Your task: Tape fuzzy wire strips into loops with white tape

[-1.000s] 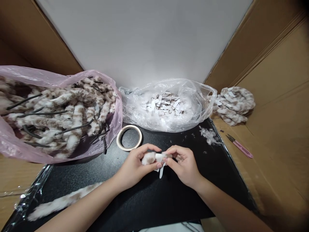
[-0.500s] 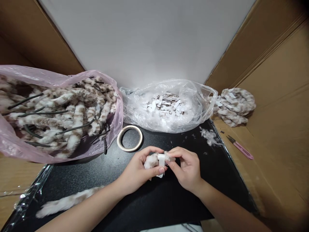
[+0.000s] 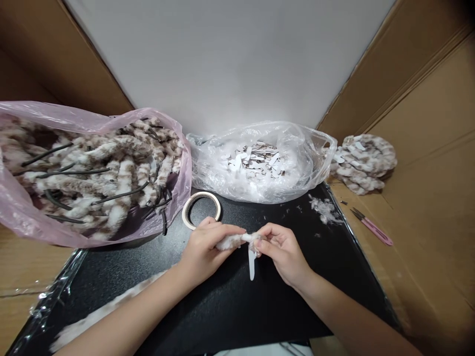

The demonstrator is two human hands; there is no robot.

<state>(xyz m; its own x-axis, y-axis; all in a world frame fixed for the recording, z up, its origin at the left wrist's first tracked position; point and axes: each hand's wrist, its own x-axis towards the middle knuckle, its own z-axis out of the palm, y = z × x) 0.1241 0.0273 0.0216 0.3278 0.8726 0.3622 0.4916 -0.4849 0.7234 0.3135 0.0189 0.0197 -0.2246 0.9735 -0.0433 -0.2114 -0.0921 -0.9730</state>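
Note:
My left hand (image 3: 206, 249) is closed around a furry white-and-brown strip (image 3: 229, 242), its back turned up. My right hand (image 3: 285, 254) pinches the other end of that strip between thumb and fingers. Between the hands, a narrow white band shows round the fur. A white tag (image 3: 252, 266) hangs down beside the right fingertips; how it is attached is hidden. The rest of the furry strip (image 3: 107, 309) appears to run under my left forearm across the black table (image 3: 237, 316), though the link is covered.
A tape roll (image 3: 189, 210) lies just behind my left hand. A pink bag (image 3: 185, 173) of furry strips with dark cords is at left. Behind stands a clear bag (image 3: 315, 168) of white tags. At right are pink snips (image 3: 374, 230), a furry bundle (image 3: 365, 163) and fluff (image 3: 324, 210).
My left hand has rolled over so its back faces up. The white piece held flat against the fur before now dangles as a tag below the right fingers.

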